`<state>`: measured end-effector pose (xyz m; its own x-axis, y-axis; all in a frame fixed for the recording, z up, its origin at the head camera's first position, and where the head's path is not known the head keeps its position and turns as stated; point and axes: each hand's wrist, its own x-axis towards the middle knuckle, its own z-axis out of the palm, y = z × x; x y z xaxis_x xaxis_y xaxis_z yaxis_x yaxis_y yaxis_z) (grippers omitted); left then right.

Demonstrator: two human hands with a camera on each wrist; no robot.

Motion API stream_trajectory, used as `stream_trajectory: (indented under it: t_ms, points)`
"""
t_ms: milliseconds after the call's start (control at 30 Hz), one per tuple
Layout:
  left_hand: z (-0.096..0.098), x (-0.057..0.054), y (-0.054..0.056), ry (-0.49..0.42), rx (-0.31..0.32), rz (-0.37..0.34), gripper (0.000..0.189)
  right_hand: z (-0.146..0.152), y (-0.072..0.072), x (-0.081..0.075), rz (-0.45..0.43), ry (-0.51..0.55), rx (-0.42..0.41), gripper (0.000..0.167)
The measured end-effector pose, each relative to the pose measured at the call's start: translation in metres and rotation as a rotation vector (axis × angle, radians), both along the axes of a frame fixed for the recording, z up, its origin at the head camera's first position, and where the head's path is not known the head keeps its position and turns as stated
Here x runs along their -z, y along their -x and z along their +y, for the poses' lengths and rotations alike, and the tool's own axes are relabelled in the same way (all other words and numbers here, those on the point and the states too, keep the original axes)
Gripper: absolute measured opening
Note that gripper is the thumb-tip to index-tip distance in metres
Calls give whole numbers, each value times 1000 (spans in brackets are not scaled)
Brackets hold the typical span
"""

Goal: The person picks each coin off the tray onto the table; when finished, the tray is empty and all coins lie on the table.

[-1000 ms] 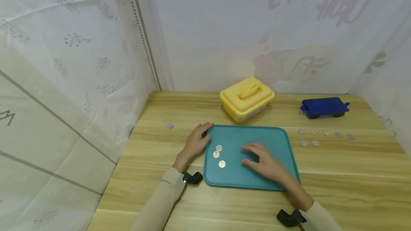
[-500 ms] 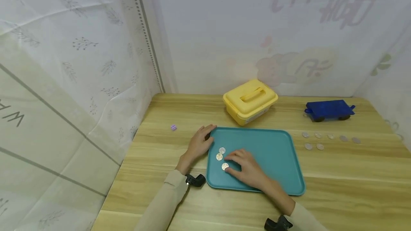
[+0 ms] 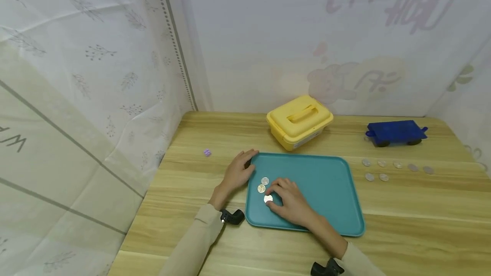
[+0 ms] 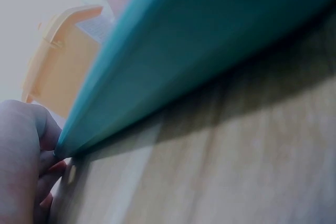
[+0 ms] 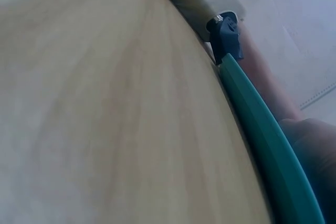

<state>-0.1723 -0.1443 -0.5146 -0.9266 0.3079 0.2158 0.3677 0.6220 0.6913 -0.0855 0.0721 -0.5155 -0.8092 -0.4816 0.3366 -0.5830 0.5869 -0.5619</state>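
Note:
In the head view, a teal tray (image 3: 318, 182) lies on the wooden table. My left hand (image 3: 237, 173) holds the tray's rim at the far left corner, thumb on the inner side and fingers along the outside. My right hand (image 3: 290, 205) is over the left part of the tray, index fingertip and thumb pinching a shiny coin (image 3: 268, 199) at its edges. Just beyond that coin lie a gold-toned coin (image 3: 261, 188) and a silver coin (image 3: 265, 180). The right wrist view shows the tray's side wall (image 5: 268, 145) with part of a hand behind it; the right fingertips are hidden there.
Behind the tray stands a lidded yellow box (image 3: 300, 122) with a handle. A blue toy wagon (image 3: 397, 132) is at the back right, with several coins (image 3: 384, 177) on the table in front of it. A small purple piece (image 3: 207, 152) lies left of the tray.
My right hand has moved left across the tray to the nearest coin, and its thumb and index finger have closed on it. The coin now glints brightly. My left hand stays at the rim.

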Motion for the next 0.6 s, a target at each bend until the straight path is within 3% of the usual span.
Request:
stream_trajectory:
  t_ms: [267,600]
  points:
    - [-1,1,0,-20,-1,-6,46,0,1,2,32,41,-111,13]
    - [1,1,1,-18,6,-1,47,1,-1,1,82,-4,-90,27]
